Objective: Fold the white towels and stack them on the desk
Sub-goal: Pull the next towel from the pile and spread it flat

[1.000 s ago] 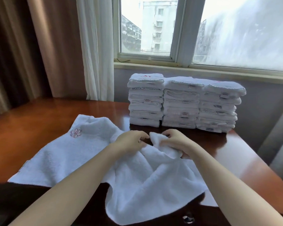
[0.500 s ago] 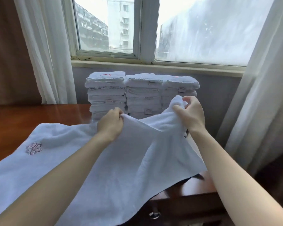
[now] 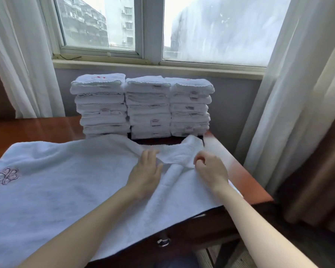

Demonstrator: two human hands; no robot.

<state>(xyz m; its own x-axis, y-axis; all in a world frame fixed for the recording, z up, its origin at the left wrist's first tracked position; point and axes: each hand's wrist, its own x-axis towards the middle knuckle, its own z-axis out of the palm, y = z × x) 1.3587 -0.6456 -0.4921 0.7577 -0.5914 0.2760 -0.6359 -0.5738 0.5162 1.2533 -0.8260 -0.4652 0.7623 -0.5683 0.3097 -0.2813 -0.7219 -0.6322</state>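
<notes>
A large white towel [image 3: 66, 180] lies spread across the wooden worktop [image 3: 242, 171]. Its near edge hangs over the front, above a metal drawer pull [image 3: 163, 242]. A pink flower emblem [image 3: 6, 176] is stitched near the towel's left end. At the far right the cloth is rumpled: a corner [image 3: 184, 151] is turned back over the rest, and a soft ridge runs down from it between the two hands.

The left hand [image 3: 146, 173] rests palm-down on the towel just left of that ridge, fingers straight and together, pressing the cloth flat. The right hand [image 3: 211, 170] sits on the towel near the worktop's right edge, its fingers curled in at the rim of the turned corner. Whether they actually pinch the cloth I cannot tell, since the fingertips are tucked under.

Behind the towel, against the wall below the window [image 3: 143, 26], stand three stacks of folded white towels [image 3: 147, 107] side by side, touching. Sheer curtains [image 3: 278, 113] hang at both sides.
</notes>
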